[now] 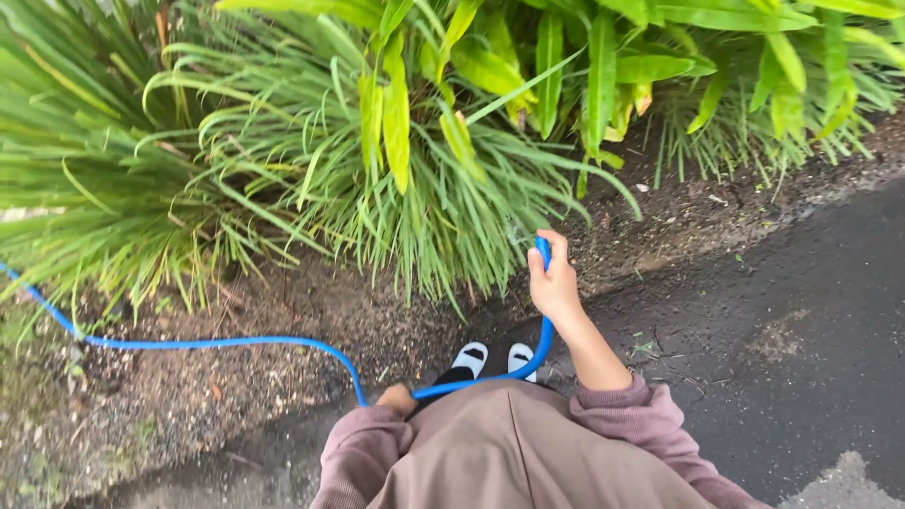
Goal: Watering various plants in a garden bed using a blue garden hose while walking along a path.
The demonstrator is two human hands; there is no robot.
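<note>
we see hose bright blue | grass clumps green, striped with paler blades | broad leaves yellow-green | soil brown, speckled | pavement dark grey | sleeves dusty mauve | skirt taupe | shoes white, black straps

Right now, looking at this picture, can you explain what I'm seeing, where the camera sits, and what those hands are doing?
The camera sits on a person's head and looks down, so you see their own body, arms and feet. The right hand is raised and grips the end of a thin blue hose, aimed at the grassy plants. The left hand sits low by the waist, touching the same hose, which trails left across the soil bed. The white shoes stand at the edge of dark wet pavement.
</note>
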